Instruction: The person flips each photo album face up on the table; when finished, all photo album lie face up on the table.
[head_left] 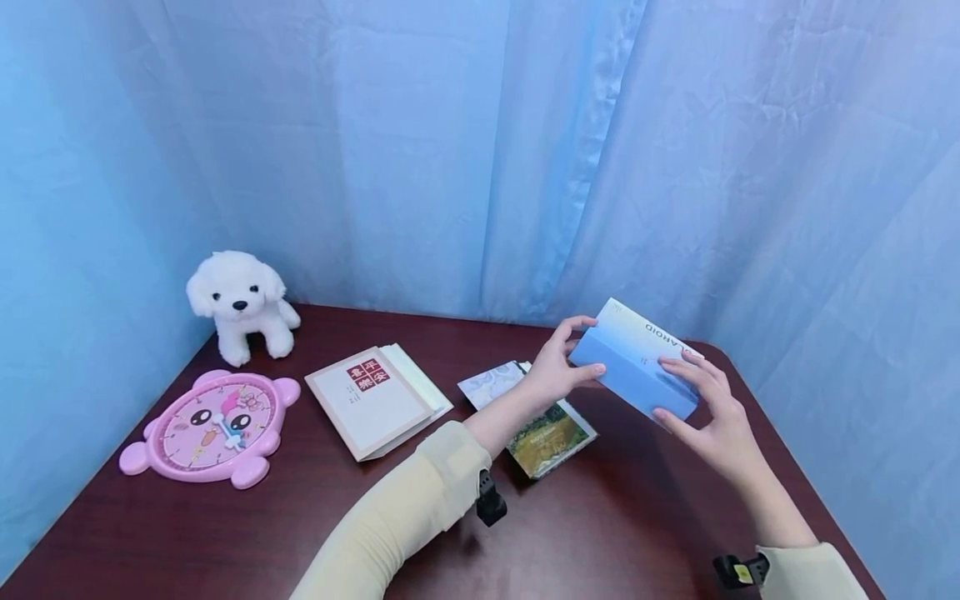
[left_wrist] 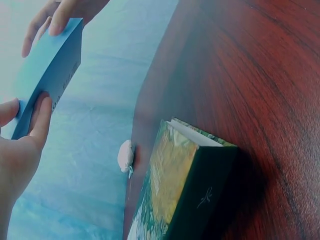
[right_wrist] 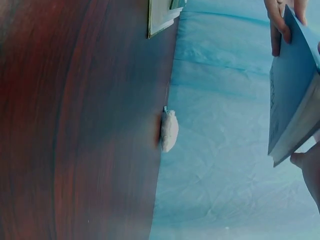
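A blue book [head_left: 637, 375] with a pale strip of dark lettering is held tilted above the right rear of the table by both hands. My left hand [head_left: 551, 367] pinches its left end, thumb on one face and fingers on the other, as the left wrist view shows. At the other end my right hand [head_left: 712, 412] grips it between thumb and fingers. Page edges of the blue book [right_wrist: 300, 112] show in the right wrist view. Under my left forearm lies a book with a painted landscape cover [head_left: 551, 442], partly hidden by the arm.
Left of the forearm lie a white book with red square characters [head_left: 367, 400] and a pale book [head_left: 412, 375] under it. A pink animal-faced clock [head_left: 217, 429] and white plush dog [head_left: 243, 304] occupy the left. Blue curtains [head_left: 420, 150] hang behind the dark wooden table [head_left: 300, 533].
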